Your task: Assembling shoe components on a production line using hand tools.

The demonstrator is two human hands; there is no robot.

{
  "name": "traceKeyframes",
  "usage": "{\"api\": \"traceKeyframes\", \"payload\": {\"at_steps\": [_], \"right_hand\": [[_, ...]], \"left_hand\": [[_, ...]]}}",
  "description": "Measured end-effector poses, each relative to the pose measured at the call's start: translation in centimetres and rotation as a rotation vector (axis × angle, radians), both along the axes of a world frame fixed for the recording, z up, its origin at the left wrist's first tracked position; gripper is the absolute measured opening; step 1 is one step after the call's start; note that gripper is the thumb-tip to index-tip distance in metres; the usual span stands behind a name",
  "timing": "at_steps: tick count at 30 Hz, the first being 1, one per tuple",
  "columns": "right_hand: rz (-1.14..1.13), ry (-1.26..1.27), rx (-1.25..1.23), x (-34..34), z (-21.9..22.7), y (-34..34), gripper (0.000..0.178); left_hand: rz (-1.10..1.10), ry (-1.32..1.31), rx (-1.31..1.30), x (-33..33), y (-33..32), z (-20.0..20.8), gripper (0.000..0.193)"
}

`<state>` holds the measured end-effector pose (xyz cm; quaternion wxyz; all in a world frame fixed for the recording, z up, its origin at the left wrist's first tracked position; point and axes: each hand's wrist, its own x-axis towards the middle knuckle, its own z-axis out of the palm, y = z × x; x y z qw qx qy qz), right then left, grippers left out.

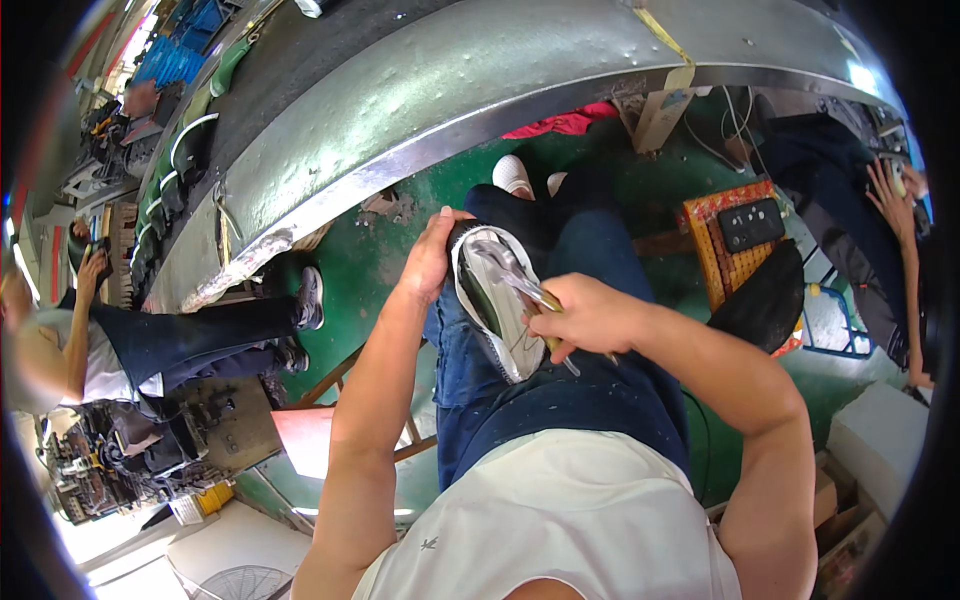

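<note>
A shoe upper with a white edge [522, 352] lies across my lap, its underside facing up and its pale sole area showing. My left hand [436, 256] is wrapped round the dark far end of the shoe, with some fingers hidden behind it. In my right hand [592, 316] is a pair of pliers [508, 268] with a shiny metal head and brassy handles. The head of the pliers rests over the shoe's opening near its far end. A thin metal tip also pokes out below my right fingers; what it belongs to is hidden.
A long metal bench [400, 110] curves across the front. To the right, a phone [751, 224] lies on a woven seat [722, 262] beside a dark shoe-like piece [765, 300]. Co-workers sit at left and right [850, 190]. White boxes [885, 440] stand lower right.
</note>
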<state>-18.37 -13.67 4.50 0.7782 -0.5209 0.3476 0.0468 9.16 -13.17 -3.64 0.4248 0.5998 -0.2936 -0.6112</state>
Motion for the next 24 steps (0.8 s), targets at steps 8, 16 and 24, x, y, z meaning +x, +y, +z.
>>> {"api": "traceKeyframes", "payload": {"at_steps": [8, 16, 24], "right_hand": [[-0.077, -0.024, -0.098, -2.5, -0.7, 1.2, 0.023], [-0.217, 0.015, 0.196, -3.9, 0.6, 1.2, 0.025], [0.070, 0.332, -0.309, -4.7, 2.0, -1.4, 0.042]], "left_hand": [[-0.165, 0.001, -0.257, -3.2, -0.4, 0.3, 0.045], [-0.272, 0.077, -0.312, -6.5, -0.3, -1.6, 0.060], [-0.584, -0.376, -0.298, -6.1, 0.9, 1.8, 0.086]]}}
